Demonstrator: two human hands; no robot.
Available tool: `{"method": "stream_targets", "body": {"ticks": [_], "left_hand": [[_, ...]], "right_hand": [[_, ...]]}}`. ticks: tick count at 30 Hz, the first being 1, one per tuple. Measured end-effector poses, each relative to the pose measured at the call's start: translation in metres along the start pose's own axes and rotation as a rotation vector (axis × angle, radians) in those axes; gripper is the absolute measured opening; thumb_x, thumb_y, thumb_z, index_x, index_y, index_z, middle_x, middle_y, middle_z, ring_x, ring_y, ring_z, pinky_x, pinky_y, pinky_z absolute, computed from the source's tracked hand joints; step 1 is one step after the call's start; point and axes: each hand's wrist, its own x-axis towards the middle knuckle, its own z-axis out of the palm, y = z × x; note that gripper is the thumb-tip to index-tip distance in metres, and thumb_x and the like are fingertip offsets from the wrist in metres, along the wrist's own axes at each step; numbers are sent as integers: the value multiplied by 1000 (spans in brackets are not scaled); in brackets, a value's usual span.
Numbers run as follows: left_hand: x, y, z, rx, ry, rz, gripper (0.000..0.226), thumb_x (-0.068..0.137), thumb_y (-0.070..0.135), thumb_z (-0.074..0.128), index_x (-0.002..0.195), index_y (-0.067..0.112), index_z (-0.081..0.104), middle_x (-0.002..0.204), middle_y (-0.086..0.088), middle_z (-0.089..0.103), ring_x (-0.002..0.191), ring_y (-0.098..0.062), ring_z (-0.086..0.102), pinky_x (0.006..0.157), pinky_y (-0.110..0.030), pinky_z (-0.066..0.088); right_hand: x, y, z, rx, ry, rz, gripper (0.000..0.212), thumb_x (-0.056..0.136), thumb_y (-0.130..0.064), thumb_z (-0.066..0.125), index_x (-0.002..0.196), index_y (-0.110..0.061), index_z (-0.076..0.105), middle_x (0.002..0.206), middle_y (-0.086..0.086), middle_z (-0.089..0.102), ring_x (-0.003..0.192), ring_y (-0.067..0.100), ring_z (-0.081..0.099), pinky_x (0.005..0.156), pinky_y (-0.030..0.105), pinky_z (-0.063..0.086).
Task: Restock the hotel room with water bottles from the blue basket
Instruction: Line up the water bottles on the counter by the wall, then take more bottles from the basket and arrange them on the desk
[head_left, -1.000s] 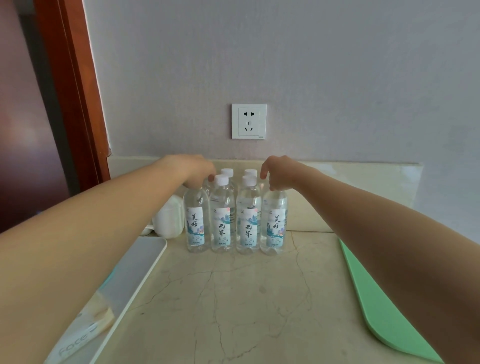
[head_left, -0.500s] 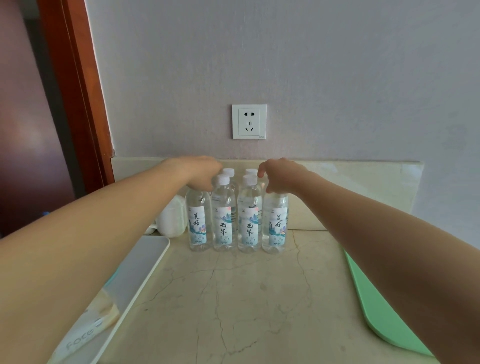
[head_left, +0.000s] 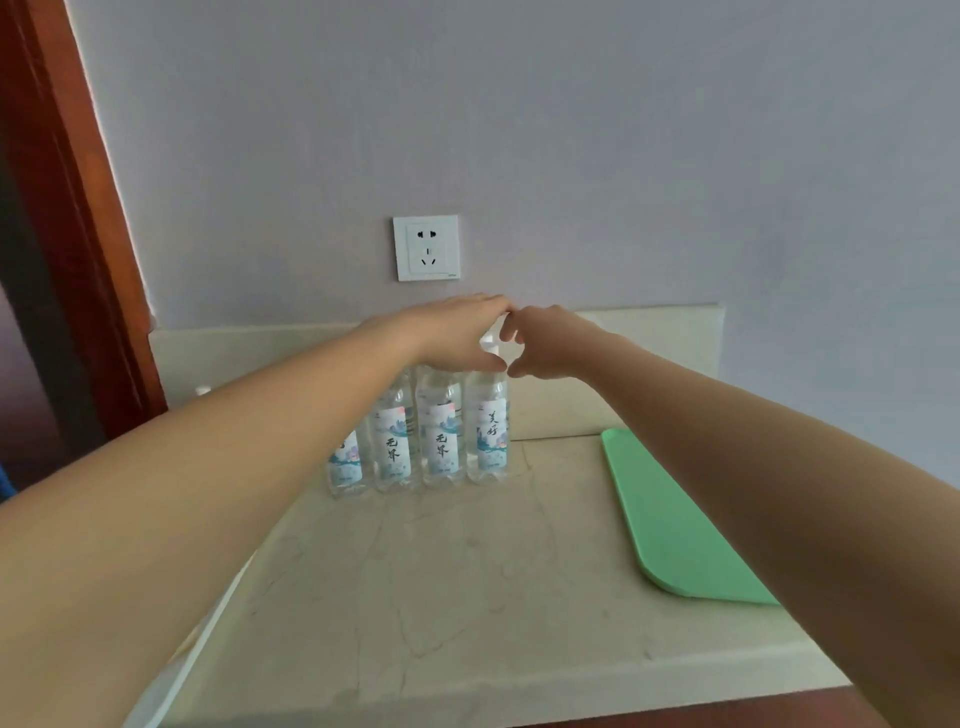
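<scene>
1. A pale grey wall (head_left: 571, 130) fills the upper half of the head view, with a red-brown door frame (head_left: 67, 234) running down its left side.
2. A cream marble table (head_left: 441, 597) with thin dark veins stands against the wall. A low backsplash (head_left: 649, 364) of the same stone rises at its far edge.
3. Two bare forearms reach in from the lower corners and meet above the far middle of the table.
4. A green board (head_left: 670, 519) lies flat on the right part of the table, well apart from the bottles. The rim of a white tray (head_left: 208, 634) shows at the left edge, mostly hidden by the left arm.
5. The water bottles (head_left: 440, 441) stand upright on the table close to the backsplash. Four in the front row touch side by side, with labels facing the camera, and more stand behind them.
6. The left hand (head_left: 457, 332) lies over the bottle tops, its grip spread, with the fingers stretched almost straight towards the right.
7. The right hand (head_left: 550, 343) hangs just beside it with curled fingers, and the fingertips of the two hands meet. I cannot tell whether its grip pinches anything.
8. A white socket (head_left: 426, 248) sits on the wall just above the hands.
9. One white cap (head_left: 488, 340) peeks out between the hands.
</scene>
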Motion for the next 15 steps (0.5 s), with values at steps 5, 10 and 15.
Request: {"method": "stream_targets", "body": {"ticks": [5,10,15], "left_hand": [[20,40,6,18,-45,1,74,91,41,64,151,20,26,153,0,37,135,-20,41,105,-33,35],[46,109,25,8,-110,83,78,91,44,62,152,18,21,155,-1,33,138,-21,37,112,-39,33],[70,209,45,-11,-168,184,84,90,50,59,154,21,14,160,2,23,144,-20,30,115,-42,29]], "right_hand": [[-50,61,-26,-30,2,157,50,83,-25,72,130,-22,54,128,4,59,116,26,55,99,42,47],[-112,126,-46,-50,6,310,48,83,-27,72,128,-23,55,128,4,57,114,27,56,99,42,47],[-194,197,-65,-63,-22,436,47,85,-27,70,129,-22,54,127,4,59,114,26,56,98,41,48]]}}
